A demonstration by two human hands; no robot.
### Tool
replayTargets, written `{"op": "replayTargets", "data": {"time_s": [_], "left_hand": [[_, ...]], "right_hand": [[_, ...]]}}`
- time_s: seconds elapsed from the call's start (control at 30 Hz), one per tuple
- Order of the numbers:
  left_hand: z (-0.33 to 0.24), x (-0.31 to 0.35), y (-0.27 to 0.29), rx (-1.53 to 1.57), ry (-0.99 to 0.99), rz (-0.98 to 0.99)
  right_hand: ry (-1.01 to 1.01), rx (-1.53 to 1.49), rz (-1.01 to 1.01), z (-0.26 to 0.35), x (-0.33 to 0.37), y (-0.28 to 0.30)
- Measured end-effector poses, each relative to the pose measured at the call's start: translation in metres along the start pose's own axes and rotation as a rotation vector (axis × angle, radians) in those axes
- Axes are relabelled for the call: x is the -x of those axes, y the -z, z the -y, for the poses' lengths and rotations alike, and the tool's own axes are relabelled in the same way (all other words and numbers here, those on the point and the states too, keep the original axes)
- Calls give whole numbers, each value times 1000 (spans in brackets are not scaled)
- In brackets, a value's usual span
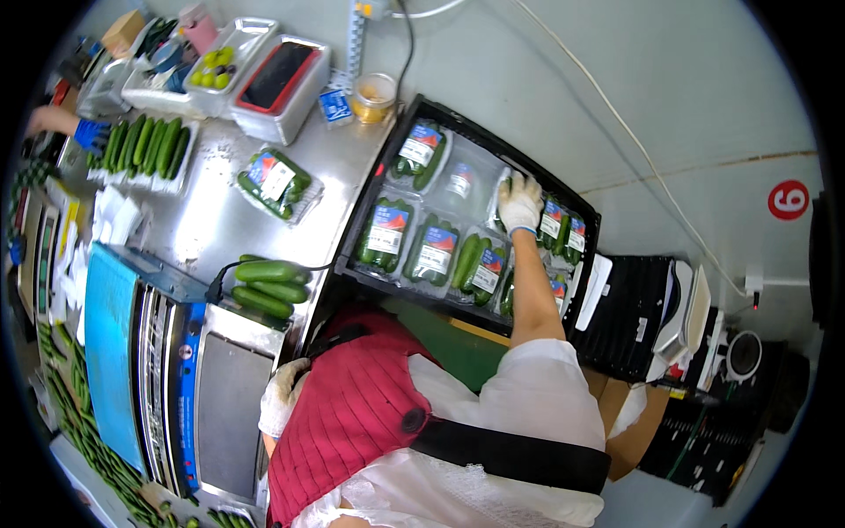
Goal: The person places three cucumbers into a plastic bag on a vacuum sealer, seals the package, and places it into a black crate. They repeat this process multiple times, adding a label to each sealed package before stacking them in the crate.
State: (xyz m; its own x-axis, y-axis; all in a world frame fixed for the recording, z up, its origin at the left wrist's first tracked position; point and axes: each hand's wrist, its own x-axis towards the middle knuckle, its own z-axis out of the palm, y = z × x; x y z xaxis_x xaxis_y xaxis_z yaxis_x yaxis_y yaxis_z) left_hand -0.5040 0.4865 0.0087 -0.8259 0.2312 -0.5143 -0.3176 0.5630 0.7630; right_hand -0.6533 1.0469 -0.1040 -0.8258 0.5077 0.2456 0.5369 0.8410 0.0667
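My right hand [520, 202], in a white glove, reaches into the black crate [471, 319] and closes over a cucumber pack [503, 190] at its far side; the glove hides most of this pack. Around it lie other labelled cucumber packs [435, 251] in clear trays. One tray beside my hand [460, 179] looks pale and see-through under its label. My left hand [283, 392], also gloved, is low at the table's edge next to my red quilted vest. Its fingers are partly hidden there, and I cannot tell what they do.
On the metal table [216, 198] are a single cucumber pack [275, 182], loose cucumbers [268, 286] and a blue wrapping machine [114, 343]. Another person's blue-gloved hand [91, 136] touches a tray of cucumbers [150, 148]. A red-edged phone [278, 77] lies on containers behind.
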Motion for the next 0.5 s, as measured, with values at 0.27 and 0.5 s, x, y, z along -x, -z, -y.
{"op": "replayTargets", "data": {"time_s": [0.27, 0.5], "left_hand": [[6, 27, 10, -7, 45, -55], [0, 53, 31, 81, 90, -119]], "right_hand": [[-1, 57, 166, 1, 10, 14], [548, -407, 71, 153, 97, 57]]}}
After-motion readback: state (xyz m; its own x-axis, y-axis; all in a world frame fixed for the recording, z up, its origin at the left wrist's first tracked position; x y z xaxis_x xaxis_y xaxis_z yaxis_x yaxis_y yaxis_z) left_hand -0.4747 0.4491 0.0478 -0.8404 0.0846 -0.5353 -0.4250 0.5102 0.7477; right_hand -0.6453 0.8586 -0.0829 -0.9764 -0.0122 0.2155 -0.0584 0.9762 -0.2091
